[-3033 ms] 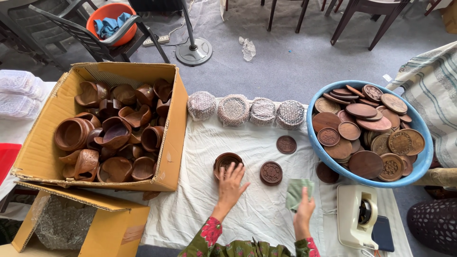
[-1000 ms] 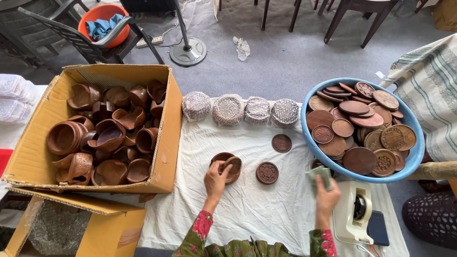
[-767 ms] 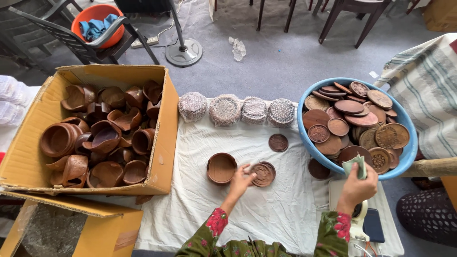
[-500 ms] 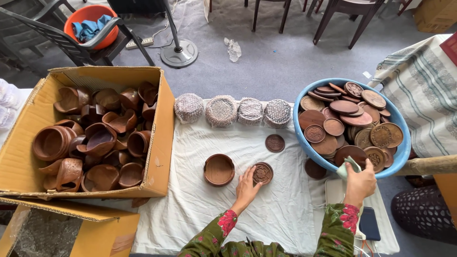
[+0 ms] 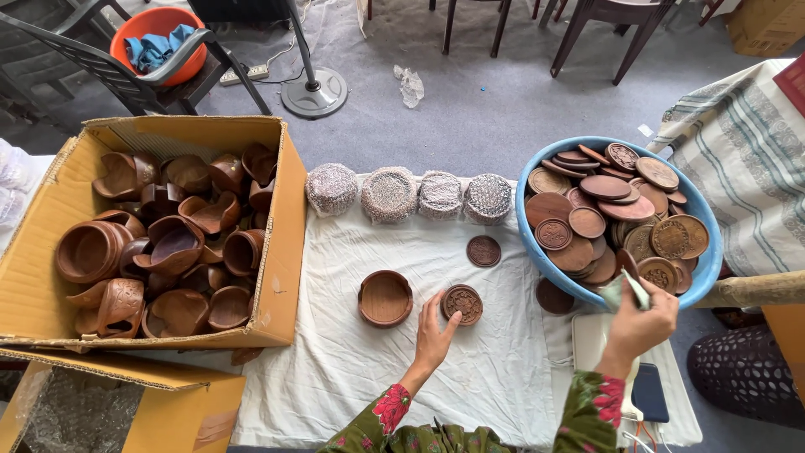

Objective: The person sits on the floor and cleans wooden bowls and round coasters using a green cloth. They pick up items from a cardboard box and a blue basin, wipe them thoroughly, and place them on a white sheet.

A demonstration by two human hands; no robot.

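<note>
A small round carved wooden lid lies flat on the white cloth that covers the bench. The left hand reaches to it with its fingers a bit spread, and the tips touch the near edge of the lid. It is not lifted. Just to the left, near but apart, sits a round wooden bowl, open side up, with nothing on it.

The right hand is up by the near rim of the blue tub. It pinches a folded green cloth between thumb and fingers. The tub is heaped with many more brown lids, plain ones and carved ones.

One more carved lid lies alone farther back on the cloth. Behind it four wrapped bundles stand in a row, so it looks like a few pieces are already packed. The big cardboard box on the left is still full of wooden bowls and cups, so I think most of the work is left to do. The bowl and lid on the cloth are not yet put together
</note>
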